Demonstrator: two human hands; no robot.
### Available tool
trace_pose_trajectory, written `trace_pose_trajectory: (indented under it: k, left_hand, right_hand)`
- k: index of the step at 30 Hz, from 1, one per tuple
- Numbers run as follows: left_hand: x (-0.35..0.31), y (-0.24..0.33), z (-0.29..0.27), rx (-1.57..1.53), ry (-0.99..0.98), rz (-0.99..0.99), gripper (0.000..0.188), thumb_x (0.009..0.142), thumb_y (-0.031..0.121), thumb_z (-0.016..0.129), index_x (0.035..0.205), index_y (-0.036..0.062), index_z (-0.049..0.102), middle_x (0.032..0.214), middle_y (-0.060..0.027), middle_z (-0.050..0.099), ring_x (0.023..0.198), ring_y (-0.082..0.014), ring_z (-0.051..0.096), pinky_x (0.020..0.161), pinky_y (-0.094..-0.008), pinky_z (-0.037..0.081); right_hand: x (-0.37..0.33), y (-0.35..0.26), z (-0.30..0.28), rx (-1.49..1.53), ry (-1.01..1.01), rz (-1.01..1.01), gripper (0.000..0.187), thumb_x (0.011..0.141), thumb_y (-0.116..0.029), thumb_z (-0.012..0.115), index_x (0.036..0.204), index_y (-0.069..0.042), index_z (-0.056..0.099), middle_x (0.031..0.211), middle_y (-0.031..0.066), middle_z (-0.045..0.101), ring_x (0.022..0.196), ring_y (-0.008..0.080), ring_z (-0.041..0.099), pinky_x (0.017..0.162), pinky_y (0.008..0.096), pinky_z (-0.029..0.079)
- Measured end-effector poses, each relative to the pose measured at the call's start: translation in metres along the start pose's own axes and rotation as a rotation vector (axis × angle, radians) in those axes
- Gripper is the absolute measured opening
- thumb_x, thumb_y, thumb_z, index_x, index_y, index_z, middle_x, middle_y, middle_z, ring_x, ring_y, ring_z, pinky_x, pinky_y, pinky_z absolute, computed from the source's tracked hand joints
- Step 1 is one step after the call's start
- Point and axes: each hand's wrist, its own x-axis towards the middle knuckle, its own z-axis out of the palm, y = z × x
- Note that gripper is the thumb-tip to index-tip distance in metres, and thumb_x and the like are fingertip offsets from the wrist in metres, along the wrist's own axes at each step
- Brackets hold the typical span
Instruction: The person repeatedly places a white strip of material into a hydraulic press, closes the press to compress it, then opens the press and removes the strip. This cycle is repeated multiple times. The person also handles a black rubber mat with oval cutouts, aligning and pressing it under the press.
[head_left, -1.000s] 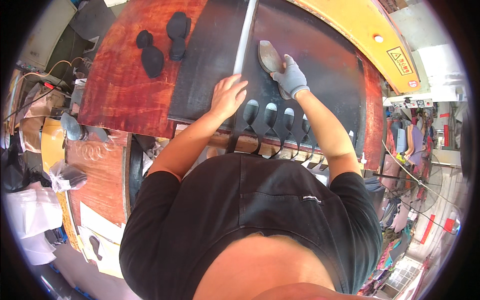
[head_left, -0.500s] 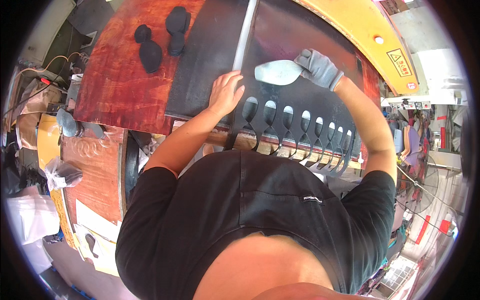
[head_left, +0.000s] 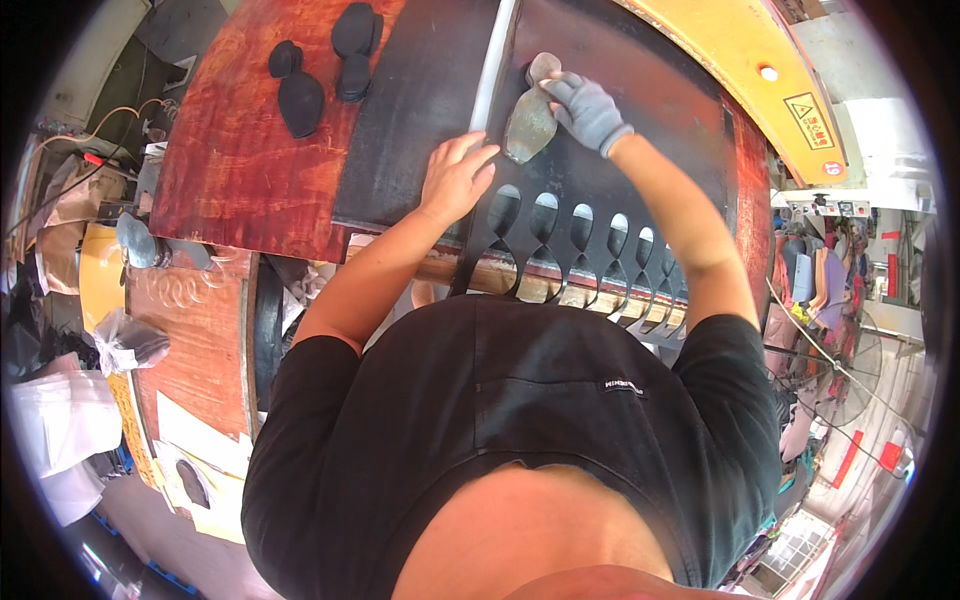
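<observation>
A black sheet [head_left: 640, 150] lies on a reddish wooden board [head_left: 235, 150], with a row of sole-shaped holes cut along its near edge. My bare left hand [head_left: 455, 180] presses flat on the sheet beside a white strip [head_left: 492, 70]. My right hand [head_left: 585, 108], in a grey glove, holds a grey sole-shaped cutting die [head_left: 530, 115] against the sheet, just above the cut-outs.
Several black cut sole pieces [head_left: 325, 65] lie in small stacks on the board at the far left. A yellow machine edge [head_left: 740, 60] runs along the far right. Plastic bags [head_left: 60, 420], cables and clutter fill the left side.
My right hand has carried the die from the sheet up and across, then set it down again nearer the white strip. My left hand has stayed pressed on the sheet.
</observation>
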Motion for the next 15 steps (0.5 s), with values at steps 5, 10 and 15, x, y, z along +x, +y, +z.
trace_pose_trajectory:
  k: [5,10,15]
  left_hand:
    - [0.000,0.002,0.003,0.020,0.021,0.011,0.031,0.081,0.020,0.063,0.111,0.0147,0.064,0.125,-0.0064,0.052,0.113,-0.0286,0.047,0.096,-0.0408,0.037]
    - [0.007,-0.001,0.004,0.019,0.017,0.018,0.030,0.082,0.021,0.063,0.111,0.0152,0.064,0.125,-0.0066,0.052,0.113,-0.0288,0.047,0.096,-0.0410,0.037]
    - [0.008,-0.003,0.006,-0.001,0.022,0.011,0.030,0.082,0.021,0.063,0.111,0.0162,0.064,0.126,-0.0065,0.052,0.113,-0.0294,0.048,0.095,-0.0415,0.037]
  right_hand:
    - [-0.042,-0.043,0.029,0.569,0.177,0.553,0.073,0.080,-0.049,0.063,0.131,-0.001,0.044,0.124,0.0229,0.052,0.117,0.0355,0.051,0.097,0.0394,0.041]
    - [0.014,-0.046,0.008,0.526,-0.014,0.775,0.078,0.073,-0.053,0.065,0.129,-0.003,0.047,0.124,0.0209,0.053,0.116,0.0327,0.053,0.094,0.0398,0.044]
    - [0.042,-0.072,-0.010,0.254,-0.313,0.876,0.065,0.067,-0.050,0.070,0.119,-0.013,0.058,0.124,0.0163,0.052,0.112,0.0290,0.055,0.090,0.0383,0.048]
